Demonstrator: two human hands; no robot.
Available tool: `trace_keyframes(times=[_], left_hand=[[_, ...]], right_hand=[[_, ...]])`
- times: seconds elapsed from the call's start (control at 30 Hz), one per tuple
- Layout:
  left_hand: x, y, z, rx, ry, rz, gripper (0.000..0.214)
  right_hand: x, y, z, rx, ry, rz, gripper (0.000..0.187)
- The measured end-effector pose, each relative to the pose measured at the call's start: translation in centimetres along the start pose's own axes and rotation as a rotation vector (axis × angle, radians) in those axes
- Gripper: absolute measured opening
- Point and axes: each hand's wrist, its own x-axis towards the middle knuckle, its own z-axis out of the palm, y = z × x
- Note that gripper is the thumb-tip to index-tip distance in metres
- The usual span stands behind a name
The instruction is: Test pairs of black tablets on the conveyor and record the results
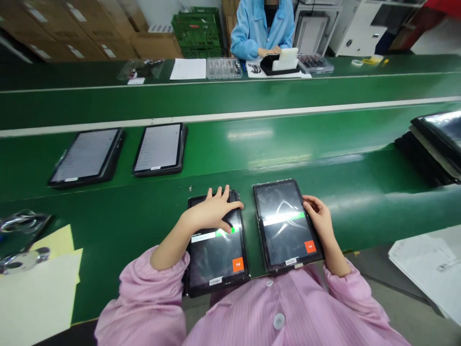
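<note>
Two black tablets lie side by side at the near edge of the green bench, each showing a dark screen with a green bar and an orange "Fail" box. Over the upper part of the left tablet (216, 259) my left hand (211, 211) is spread, fingers apart, hiding some of the screen. I cannot tell whether its thumb touches the glass by the green bar. My right hand (320, 218) holds the right edge of the right tablet (284, 245) with bent fingers; part of the grip is hidden.
Two lit tablets, one at the far left (86, 154) and another (160, 146) beside it, lie beyond. A tablet stack (437, 144) stands at right. Papers (428, 269) and yellow sheets (39, 293) flank me. Across the bench sits a person in blue (248, 29).
</note>
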Motion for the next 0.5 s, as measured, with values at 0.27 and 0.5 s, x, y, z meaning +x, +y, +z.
trace_keyframes(times=[0.27, 0.5], left_hand=[[0.3, 1.2, -0.3, 0.014, 0.03, -0.051, 0.047], [0.3, 0.9, -0.4, 0.019, 0.066, -0.023, 0.04]], right_hand=[[0.2, 0.0, -0.6, -0.044, -0.043, -0.024, 0.034], [0.2, 0.1, -0.6, -0.066, -0.096, -0.046, 0.039]])
